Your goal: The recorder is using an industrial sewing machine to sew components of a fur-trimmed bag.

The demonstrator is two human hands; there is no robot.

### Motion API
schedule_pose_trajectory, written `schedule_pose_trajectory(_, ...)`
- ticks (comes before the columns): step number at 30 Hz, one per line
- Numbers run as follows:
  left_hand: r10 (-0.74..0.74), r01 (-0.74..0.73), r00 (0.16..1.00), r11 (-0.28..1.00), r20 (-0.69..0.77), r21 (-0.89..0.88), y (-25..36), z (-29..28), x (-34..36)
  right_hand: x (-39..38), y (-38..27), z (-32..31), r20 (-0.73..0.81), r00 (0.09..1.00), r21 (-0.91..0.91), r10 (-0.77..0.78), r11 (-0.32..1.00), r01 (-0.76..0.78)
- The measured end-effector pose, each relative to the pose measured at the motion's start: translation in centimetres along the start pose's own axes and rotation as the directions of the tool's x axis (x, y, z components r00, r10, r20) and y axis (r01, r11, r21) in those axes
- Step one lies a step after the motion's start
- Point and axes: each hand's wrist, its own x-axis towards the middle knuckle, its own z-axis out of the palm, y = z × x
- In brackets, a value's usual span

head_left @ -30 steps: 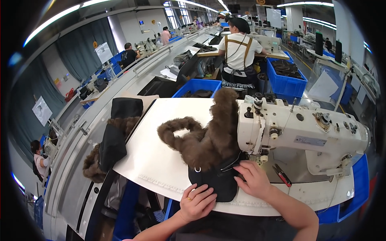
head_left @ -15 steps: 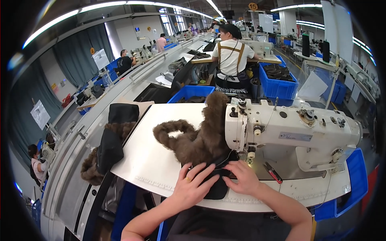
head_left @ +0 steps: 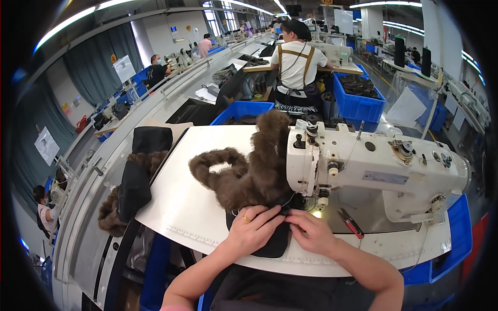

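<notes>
My left hand (head_left: 252, 230) is on a black fabric piece (head_left: 272, 244), its fingers curled over the upper part. My right hand (head_left: 311, 233) pinches the same piece close beside the left fingertips. A brown fur trim (head_left: 244, 171), with a loop at its left, is joined to or rests on the black piece. Both lie on a white work table (head_left: 171, 197) at the left of a white sewing machine (head_left: 373, 171), partly hidden near the needle area. Red-handled snips (head_left: 351, 224) lie to the right of my right hand.
More black pieces with fur (head_left: 132, 192) lie off the table's left edge, by a metal rail (head_left: 83, 233). Blue bins (head_left: 358, 106) stand ahead and beside the table. A co-worker (head_left: 295, 67) sits ahead at another machine; other people work farther off at the left.
My left hand has moved up onto the black piece's upper part and its fingers have drawn together. My right fingers have come closer to them. The view has shifted slightly.
</notes>
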Motion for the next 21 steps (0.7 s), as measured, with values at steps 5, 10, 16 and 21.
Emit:
schedule_pose_trajectory(5, -0.061, 0.061, 0.998, 0.997, 0.001, -0.040, 0.6, -0.2, -0.7, 0.0, 0.0, 0.0, -0.002, 1.000, 0.058, 0.030, 0.998, -0.030)
schedule_pose_trajectory(10, -0.097, 0.091, 0.994, 0.990, -0.056, -0.107, 0.4, 0.1, -1.6, 0.2, -0.7, 0.2, 0.028, 0.997, 0.046, 0.075, 0.996, -0.077)
schedule_pose_trajectory(16, -0.091, 0.083, 0.994, 0.987, -0.055, -0.134, 0.4, 0.3, -1.4, -0.1, -0.5, 0.0, 0.037, 0.999, -0.030, 0.012, 1.000, -0.010)
schedule_pose_trajectory(21, -0.115, 0.104, 0.991, 0.984, -0.072, -0.144, 0.6, 0.0, -1.2, 0.3, -0.8, -0.2, 0.053, 0.999, -0.012, 0.006, 1.000, -0.005)
